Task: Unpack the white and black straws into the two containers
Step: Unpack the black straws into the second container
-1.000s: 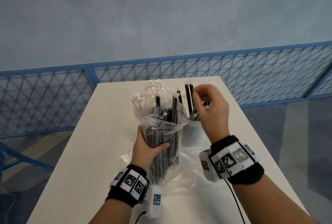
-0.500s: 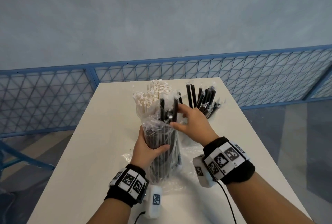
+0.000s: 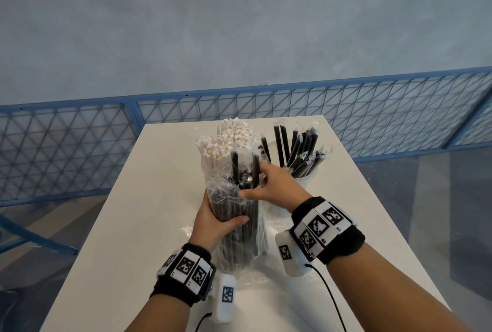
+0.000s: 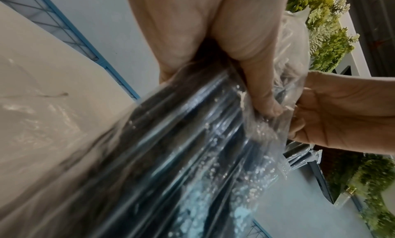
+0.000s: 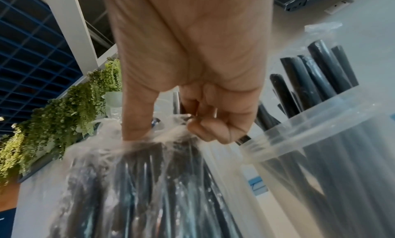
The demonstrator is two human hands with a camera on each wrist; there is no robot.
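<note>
The clear plastic bag (image 3: 234,227) of black straws (image 3: 241,172) stands upright at the counter's (image 3: 127,225) centre, the left hand (image 3: 213,221) clenched round its middle while the right hand's (image 3: 271,185) grip curls over a few straw tops at the bag's mouth. The straws look light, stiff and slick in their wrappers — best pinched near the tops and drawn straight up. At two o'clock from the bag a translucent container (image 3: 306,179) already holds black straws; at twelve o'clock white straws (image 3: 229,137) stand bunched, their container hidden.
</note>
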